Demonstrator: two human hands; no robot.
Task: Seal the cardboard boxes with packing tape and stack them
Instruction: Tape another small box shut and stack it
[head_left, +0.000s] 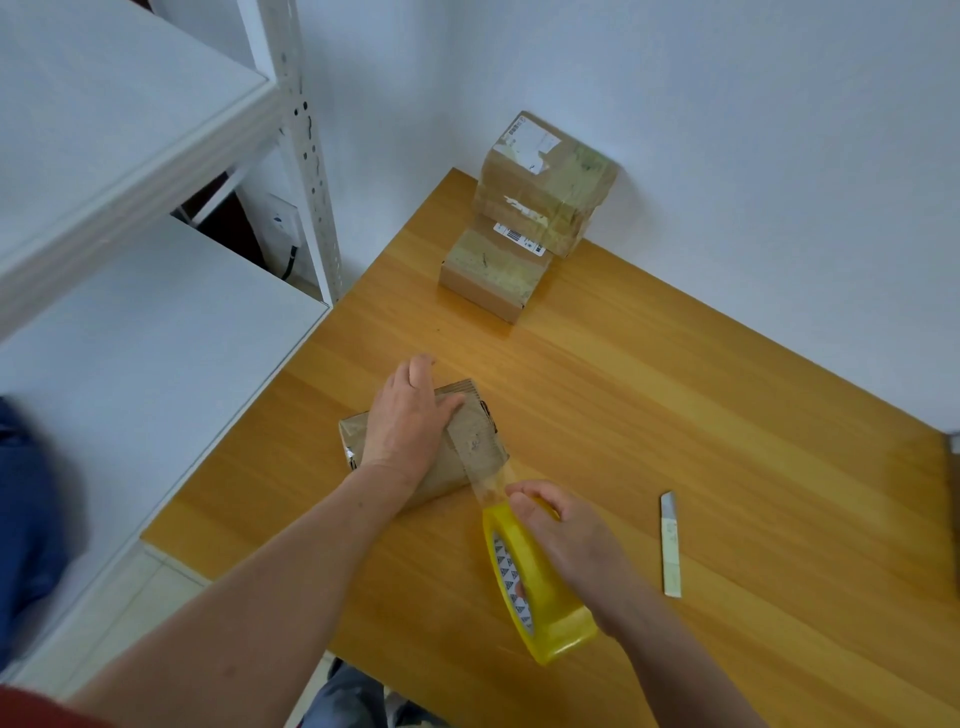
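A small cardboard box (475, 441) lies near the front left of the wooden table (675, 415). My left hand (405, 415) lies flat on top of it, fingers straight, pressing it down. My right hand (566, 540) grips a yellow roll of packing tape (540, 592) just right of the box. A clear strip of tape (491, 480) runs from the roll up onto the box top. At the back of the table stands a stack of taped boxes (545, 182), with a lower taped box (493, 273) in front of it.
A white cutter blade (670, 543) lies on the table to the right of the tape roll. White metal shelving (130, 156) stands along the table's left side. A white wall is behind the table.
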